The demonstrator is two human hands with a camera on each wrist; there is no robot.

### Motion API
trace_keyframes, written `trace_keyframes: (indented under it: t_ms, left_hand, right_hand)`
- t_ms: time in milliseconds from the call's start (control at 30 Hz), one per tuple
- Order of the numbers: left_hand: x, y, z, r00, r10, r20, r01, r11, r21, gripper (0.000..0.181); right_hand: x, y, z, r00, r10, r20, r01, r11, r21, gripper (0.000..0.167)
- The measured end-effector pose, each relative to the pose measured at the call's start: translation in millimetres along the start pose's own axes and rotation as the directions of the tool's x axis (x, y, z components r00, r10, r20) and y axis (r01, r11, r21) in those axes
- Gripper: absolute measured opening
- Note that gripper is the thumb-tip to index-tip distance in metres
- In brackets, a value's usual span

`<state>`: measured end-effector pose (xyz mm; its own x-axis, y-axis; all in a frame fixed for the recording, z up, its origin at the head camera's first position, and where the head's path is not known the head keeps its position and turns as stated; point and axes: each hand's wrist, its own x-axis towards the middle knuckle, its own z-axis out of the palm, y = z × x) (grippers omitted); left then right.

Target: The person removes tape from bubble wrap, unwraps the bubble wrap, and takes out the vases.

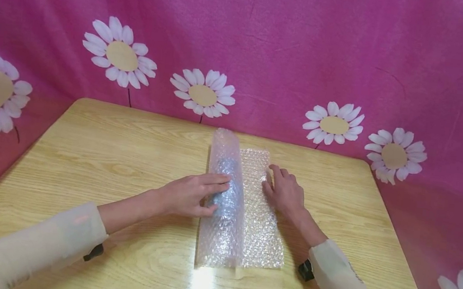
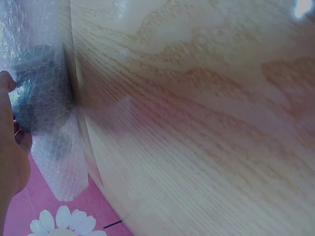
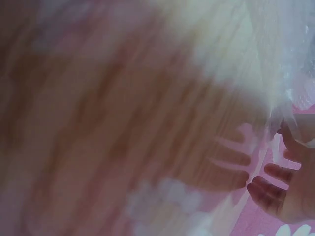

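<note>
Bubble wrap lies lengthwise mid-tabletop, one side folded over a bluish item, the other flat. The left hand rests across the covered item, thumb spread from the fingers, probably to keep the fold from springing up. The right hand is at the flat side's outer edge, seemingly to control it; whether its fingers pinch the film, I cannot tell.
</note>
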<state>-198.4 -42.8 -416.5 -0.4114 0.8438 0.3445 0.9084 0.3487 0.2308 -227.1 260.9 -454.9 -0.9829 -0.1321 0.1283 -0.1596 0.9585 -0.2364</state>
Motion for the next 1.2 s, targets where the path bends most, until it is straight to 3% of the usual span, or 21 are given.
trace_keyframes:
  t_ms: [300, 767, 1000, 1200]
  left_hand:
    - [-0.3, -1.5, 1.0, 0.999, 0.033, -0.025, -0.032, 0.999, 0.015, 0.052]
    - [0.2, -1.7, 1.0, 0.999, 0.028, -0.022, -0.028, 1.0, 0.006, 0.053]
    - [-0.6, -1.7, 0.9, 1.0, 0.02, -0.02, -0.019, 1.0, 0.009, 0.053]
    - [-0.7, -1.4, 0.3, 0.999, 0.024, -0.024, -0.024, 1.0, 0.0, 0.053]
  right_hand:
    - [1.6, 0, -6, 1.0, 0.012, 0.015, -0.013, 0.999, 0.034, 0.052]
    - [-2.3, -23, -20, 0.99, -0.12, -0.075, 0.125, 0.99, 0.064, 0.043]
    - [-7.6, -41, -30, 0.963, -0.231, -0.137, 0.245, 0.965, 0.093, 0.035]
    - [-17.4, -58, -37, 0.943, -0.321, -0.083, 0.332, 0.919, 0.212, 0.035]
